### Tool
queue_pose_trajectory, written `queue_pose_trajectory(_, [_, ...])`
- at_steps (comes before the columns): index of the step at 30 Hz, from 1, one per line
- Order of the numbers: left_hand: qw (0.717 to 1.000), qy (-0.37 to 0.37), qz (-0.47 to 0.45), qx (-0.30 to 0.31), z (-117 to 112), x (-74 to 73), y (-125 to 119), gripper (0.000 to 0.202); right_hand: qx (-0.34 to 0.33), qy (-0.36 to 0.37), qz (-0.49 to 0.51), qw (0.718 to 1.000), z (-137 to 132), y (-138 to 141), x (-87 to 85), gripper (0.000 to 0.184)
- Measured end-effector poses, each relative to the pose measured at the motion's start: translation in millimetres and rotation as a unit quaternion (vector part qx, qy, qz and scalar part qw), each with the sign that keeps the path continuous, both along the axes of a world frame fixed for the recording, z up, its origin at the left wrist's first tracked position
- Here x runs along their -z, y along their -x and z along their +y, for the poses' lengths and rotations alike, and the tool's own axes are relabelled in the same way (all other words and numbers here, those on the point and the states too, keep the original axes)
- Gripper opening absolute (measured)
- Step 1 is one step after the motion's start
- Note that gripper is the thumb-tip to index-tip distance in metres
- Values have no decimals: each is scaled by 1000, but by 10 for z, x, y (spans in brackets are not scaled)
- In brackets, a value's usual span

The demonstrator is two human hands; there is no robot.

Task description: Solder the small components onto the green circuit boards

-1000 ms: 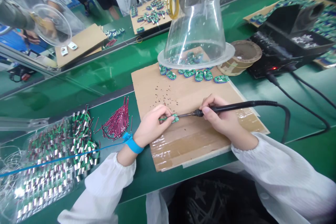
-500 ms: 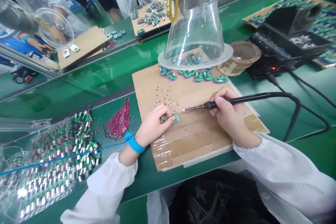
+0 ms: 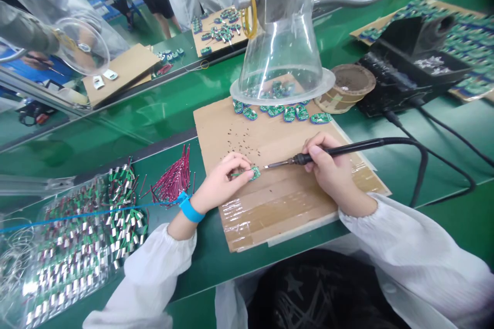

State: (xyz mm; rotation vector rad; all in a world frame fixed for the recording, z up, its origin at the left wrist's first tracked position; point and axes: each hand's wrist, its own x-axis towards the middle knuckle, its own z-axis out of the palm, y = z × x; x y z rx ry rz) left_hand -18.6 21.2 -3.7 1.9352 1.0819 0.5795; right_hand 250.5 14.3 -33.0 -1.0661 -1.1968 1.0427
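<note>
My left hand (image 3: 222, 177), with a blue strap at the wrist, is closed in a pinch at the edge of a small green circuit board (image 3: 255, 173) low over the cardboard. A dark thin wire seems to lie under the fingers, mostly hidden. In my right hand (image 3: 328, 164) is a soldering iron (image 3: 299, 159), gripped like a pen. Its bright tip points left and sits just right of the board; whether it touches cannot be made out. Several more circuit boards (image 3: 289, 113) line the far edge of the cardboard sheet (image 3: 278, 211).
A clear fume hood (image 3: 281, 61) hangs over the far boards. Right of it stand a round brown pot (image 3: 353, 85) and the black soldering station (image 3: 409, 67). Red wires (image 3: 173, 177) and rows of metal-ended parts (image 3: 77, 247) lie left. Co-workers stand beyond the bench.
The soldering iron's tip has come closer to the small board in my left hand. The whole view has shifted slightly.
</note>
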Motion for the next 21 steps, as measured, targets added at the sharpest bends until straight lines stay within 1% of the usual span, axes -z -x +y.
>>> queue_pose_trajectory(1, [1000,2,5,3,-2,-2,-1,10,-5,1,1,1000,-3,0,-5,27])
queue_pose_trajectory(5, [999,3,33,-20,-23,-5,-37,11,-34,2,-24,999,-22,5,-32,26])
queue_pose_trajectory(8, [999,8,40,-16,-32,-14,-60,10,-55,-4,-53,997,-30,6,-33,26])
queue_pose_trajectory(14, [999,6,41,-12,-11,-4,-53,9,-78,-13,-74,994,-22,9,-20,23])
queue_pose_trajectory(21, [998,0,52,-30,-13,9,-92,11,-94,-16,-90,991,-21,21,-39,23])
